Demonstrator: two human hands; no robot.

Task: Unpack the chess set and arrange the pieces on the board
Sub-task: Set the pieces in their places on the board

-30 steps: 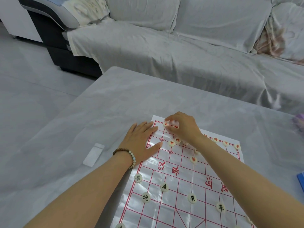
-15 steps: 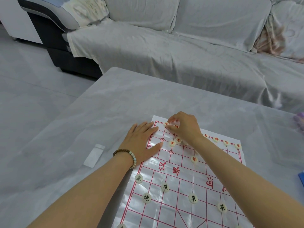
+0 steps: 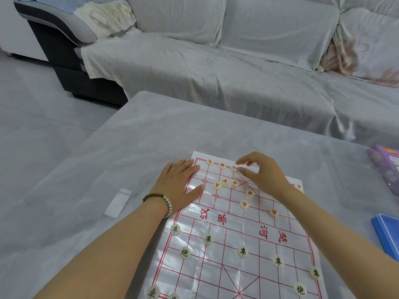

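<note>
Board (image 3: pixel 241 234): pressed flat at its far-left corner by left hand (image 3: pixel 180 184), fingers straight.
Right hand (image 3: pixel 264 173): relaxed, nothing seen held, fingertips beside third back-row piece (image 3: pixel 233 168).
Red pieces (image 3: pixel 225 181): clustered between both hands, just nearward of the right fingertips. The free right hand is judged better placed.

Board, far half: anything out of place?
Yes. Three red-lettered pieces sit bunched together near the left hand, not spaced on grid points; three other red pieces straggle diagonally near the right hand.
</note>
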